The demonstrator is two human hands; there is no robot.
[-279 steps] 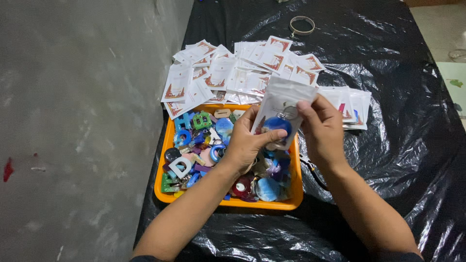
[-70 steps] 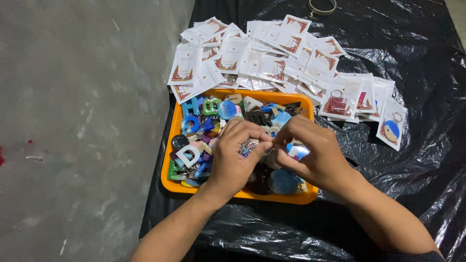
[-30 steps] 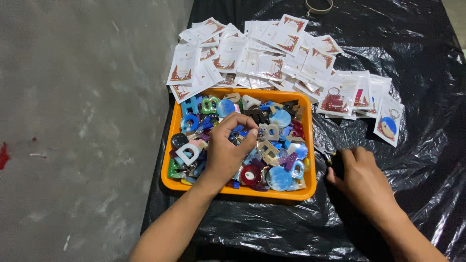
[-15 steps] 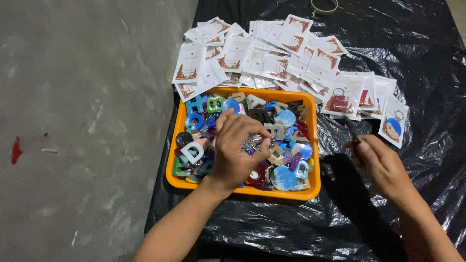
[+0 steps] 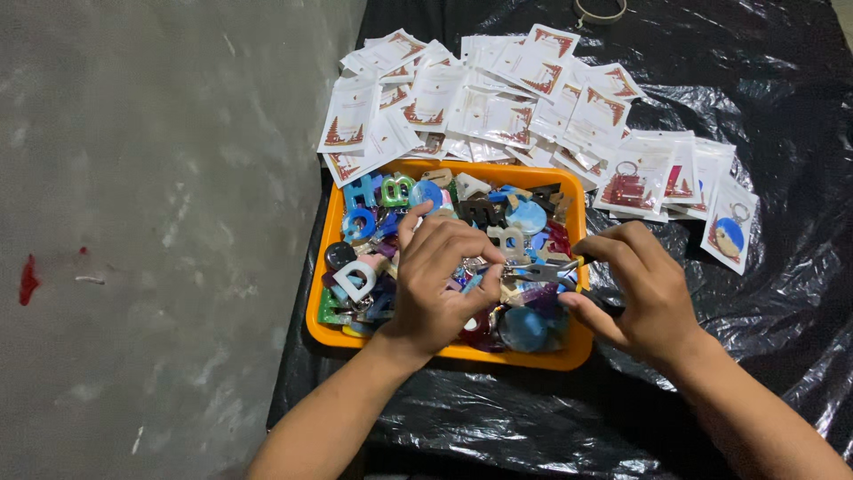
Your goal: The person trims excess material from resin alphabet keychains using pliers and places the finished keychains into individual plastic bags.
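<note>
While your left hand (image 5: 440,276) pinches a small keyring fitting over the middle of the orange tray (image 5: 569,356), your right hand (image 5: 635,289) is closed on a pair of small pliers (image 5: 555,269), whose tips meet that fitting just beside your left fingertips. From the head view, which is the only one, the fitting itself is too small to make out. The tray sits on black plastic sheeting (image 5: 764,80) and is still heaped with resin letter and disc charms (image 5: 360,277), so much appears left to assemble. Beyond the tray's far edge lies a broad spread of packed keychain sachets (image 5: 498,98), continuing past its far right corner, which looks like the finished share. A roll of tape (image 5: 600,11) lies well beyond the tray, past the sachets. Left of the tray is bare grey floor (image 5: 151,222).
</note>
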